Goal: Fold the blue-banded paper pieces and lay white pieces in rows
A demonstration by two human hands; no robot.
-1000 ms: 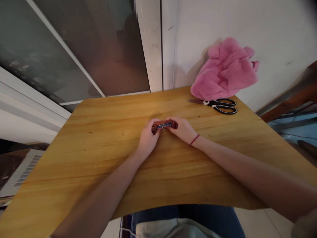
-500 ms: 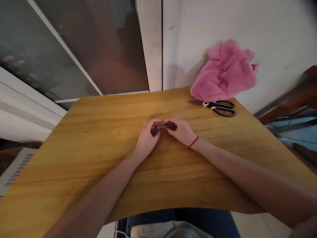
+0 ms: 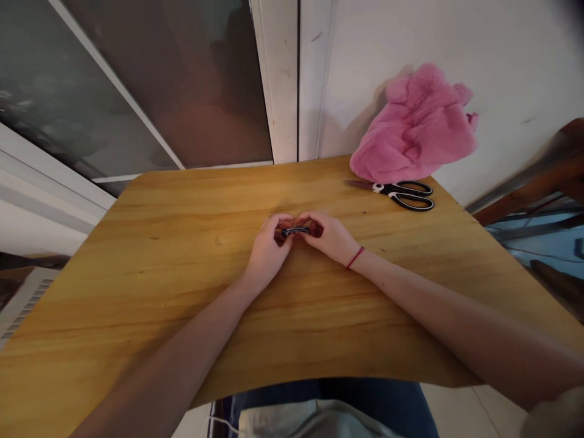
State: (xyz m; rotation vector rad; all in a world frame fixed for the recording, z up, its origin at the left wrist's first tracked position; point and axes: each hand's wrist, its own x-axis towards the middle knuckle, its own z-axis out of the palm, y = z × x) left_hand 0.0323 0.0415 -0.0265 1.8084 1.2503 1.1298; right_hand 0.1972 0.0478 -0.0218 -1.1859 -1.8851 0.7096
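Between my two hands is a small, dark, narrow object with pale marks [image 3: 296,230], too small to tell its kind. My left hand [image 3: 270,246] pinches its left end between thumb and fingers. The other end is pinched in my right hand [image 3: 329,236], which has a thin red band at the wrist. Both hands are close together, low over the middle of the wooden table [image 3: 219,201]. My fingers cover parts of the object.
Scissors with black and white handles [image 3: 401,193] lie at the table's back right. Behind them a pink fluffy cloth [image 3: 415,131] is heaped against the white wall [image 3: 511,79]. A glass panel door [image 3: 182,79] stands beyond the back left edge.
The dark object has tilted in my fingers, showing a narrower, more level side. Both hands still pinch it in about the same place. The view has shifted slightly.
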